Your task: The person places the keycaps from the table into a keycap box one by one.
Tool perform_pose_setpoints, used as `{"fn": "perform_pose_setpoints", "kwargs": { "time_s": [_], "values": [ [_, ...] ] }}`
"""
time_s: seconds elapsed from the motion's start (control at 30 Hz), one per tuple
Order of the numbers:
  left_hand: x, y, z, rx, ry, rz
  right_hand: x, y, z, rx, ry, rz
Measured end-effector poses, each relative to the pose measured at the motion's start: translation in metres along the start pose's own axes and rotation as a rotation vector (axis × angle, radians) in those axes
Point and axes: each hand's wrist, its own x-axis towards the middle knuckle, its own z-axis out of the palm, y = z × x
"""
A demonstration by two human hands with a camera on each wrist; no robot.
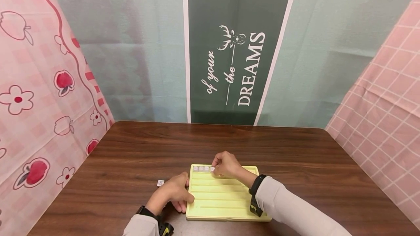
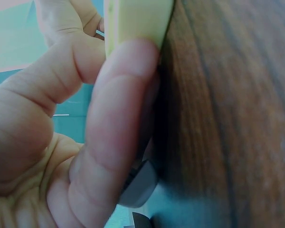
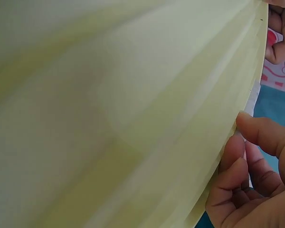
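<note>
A yellow tray (image 1: 223, 212) with long parallel ridges lies on the table. Three small white tiles (image 1: 201, 169) sit side by side at the left end of its far slot. Right beside them, my right hand (image 1: 226, 165) pinches another white tile (image 1: 212, 169) between thumb and fingertips, which mostly cover it. My left hand (image 1: 175, 191) grips the tray's left edge, thumb at the rim; in the left wrist view a finger (image 2: 116, 109) presses against the tray's side wall (image 2: 137, 21). One loose white tile (image 1: 160, 183) with a dark mark lies left of that hand.
The brown wood-grain table (image 1: 131, 156) runs back to a green and grey curtain (image 1: 157, 65). Pink patterned cloth (image 1: 32, 112) hangs on the left, pink checked cloth (image 1: 387, 94) on the right. Each wrist carries a black strap with a camera (image 1: 257, 196).
</note>
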Motion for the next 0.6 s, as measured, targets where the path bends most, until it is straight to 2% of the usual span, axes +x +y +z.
{"fn": "perform_pose_setpoints", "kwargs": {
  "time_s": [0.3, 0.6],
  "values": [
    [-0.0005, 0.0006, -0.0002, -0.004, -0.002, 0.001, 0.0006, -0.0018, 0.001, -0.039, 0.01, -0.02],
    [0.0001, 0.0007, -0.0009, 0.006, -0.001, -0.004, 0.0011, -0.002, 0.0016, -0.032, 0.007, -0.025]
  ]
}}
